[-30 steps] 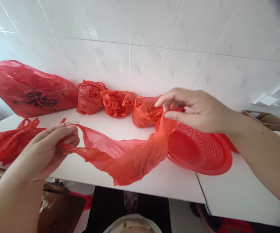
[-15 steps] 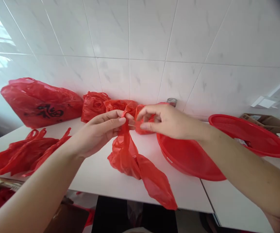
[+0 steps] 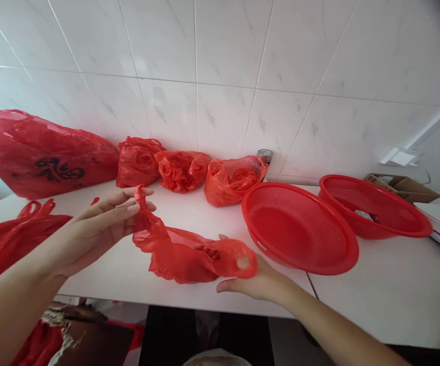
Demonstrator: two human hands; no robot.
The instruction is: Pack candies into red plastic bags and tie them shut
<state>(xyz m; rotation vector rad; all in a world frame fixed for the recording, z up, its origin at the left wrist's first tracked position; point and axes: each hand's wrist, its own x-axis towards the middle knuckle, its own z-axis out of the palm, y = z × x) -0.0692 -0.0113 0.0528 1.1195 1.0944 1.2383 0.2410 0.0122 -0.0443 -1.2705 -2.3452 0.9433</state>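
Note:
A thin red plastic carrier bag [image 3: 181,259] stretches between my two hands over the white table. My left hand [image 3: 101,218] is closed on one of its handles, pinched between thumb and fingers. The other handle, with a round hole, lies over my right hand [image 3: 256,279]. That hand's thumb points out to the left below the handle, and a fingertip shows above it; the other fingers are hidden behind the plastic. Thumb and fingertip are spread apart. A small dark red patterned item shows in or through the bag's middle.
Three bundled red bags [image 3: 183,172] line the tiled wall, right of a large red bag [image 3: 48,157] with black lettering. Flat red bags [image 3: 17,231] lie at the left. A red perforated basket [image 3: 299,229] and another red basket [image 3: 391,216] stand at the right, near a cardboard box [image 3: 403,189].
My left hand has moved left and slightly down, still with the handle. My right hand has dropped down to the bag's other handle. The bag is now stretched sideways, and the view has shifted.

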